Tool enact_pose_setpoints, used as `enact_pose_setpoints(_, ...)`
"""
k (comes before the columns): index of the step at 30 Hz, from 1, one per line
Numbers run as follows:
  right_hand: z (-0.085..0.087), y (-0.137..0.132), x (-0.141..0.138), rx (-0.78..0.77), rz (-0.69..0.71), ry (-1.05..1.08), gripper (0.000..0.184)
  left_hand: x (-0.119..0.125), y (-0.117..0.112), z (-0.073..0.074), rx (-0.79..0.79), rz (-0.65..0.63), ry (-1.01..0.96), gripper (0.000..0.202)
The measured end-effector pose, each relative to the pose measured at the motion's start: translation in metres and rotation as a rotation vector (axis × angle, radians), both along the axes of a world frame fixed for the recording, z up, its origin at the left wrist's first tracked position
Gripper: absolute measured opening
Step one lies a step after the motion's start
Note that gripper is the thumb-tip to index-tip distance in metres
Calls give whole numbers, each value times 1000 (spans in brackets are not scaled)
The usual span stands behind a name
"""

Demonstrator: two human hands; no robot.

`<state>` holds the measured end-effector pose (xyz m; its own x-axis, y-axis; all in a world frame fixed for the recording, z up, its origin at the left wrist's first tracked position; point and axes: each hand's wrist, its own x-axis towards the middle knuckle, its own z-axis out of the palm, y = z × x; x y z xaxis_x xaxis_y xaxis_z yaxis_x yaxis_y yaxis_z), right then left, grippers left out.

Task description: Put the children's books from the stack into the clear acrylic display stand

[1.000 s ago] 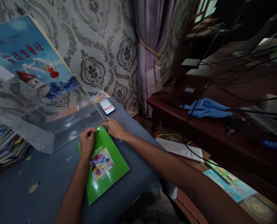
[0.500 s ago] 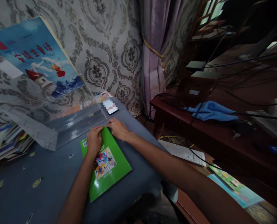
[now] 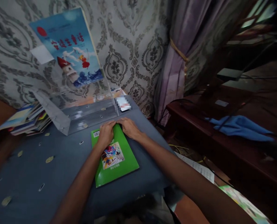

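Observation:
A green paperback book (image 3: 129,160) with a colourful picture and a barcode lies flat on the dark grey tablecloth (image 3: 68,168). My left hand (image 3: 106,134) rests over its far edge, fingers bent and closed on the cover near the top corner. At that same far right corner, my right hand (image 3: 129,128) has its fingertips drawn together on the edge, almost meeting the left. The undersides of both hands' fingers are hidden. Just beyond them stands a clear plastic stand (image 3: 63,120), with a blue picture book (image 3: 70,32) propped upright on it.
A phone (image 3: 123,104) with a lit, blurred screen lies right of the stand. Several books are stacked (image 3: 33,119) at the left. Across a gap, a dark red desk (image 3: 185,113) bears a blue cloth (image 3: 242,127) and cables. A white keyboard (image 3: 196,166) sits lower down.
The view has turned left, so everything sits further right in the picture. Both hands stay at the green book's far edge, the right one slightly nearer the left.

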<state>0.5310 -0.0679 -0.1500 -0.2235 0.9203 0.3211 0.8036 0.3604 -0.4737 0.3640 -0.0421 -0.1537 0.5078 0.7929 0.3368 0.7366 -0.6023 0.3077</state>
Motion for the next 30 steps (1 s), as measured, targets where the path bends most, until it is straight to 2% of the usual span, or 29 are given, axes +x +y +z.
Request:
enact_pose_setpoints(4,-3,2,0,7,1,-12,47,-27,-5,1,30,4,5,39)
enact_pose_setpoints(10,-6,4,-1,13,-10,-20,45,-95,-21,0,75,189,28,35)
enact_pose_setpoints(13,-5,3,-2,10,-18,-20,45,-108,-26,-2,54,177,38,38)
enact_pose_setpoints(17,-4,2,-1,6,-12,-18,45,-92,-25,-2,53,101,69,36)
enact_pose_setpoints(25,-3,1,-1,-1,-18,-12,48,-28,3,-4,-4,-153,68,40)
enact_pose_setpoints(30,3,-1,3,-41,-57,-30,44,-12,15,-6,-19,-239,87,42)
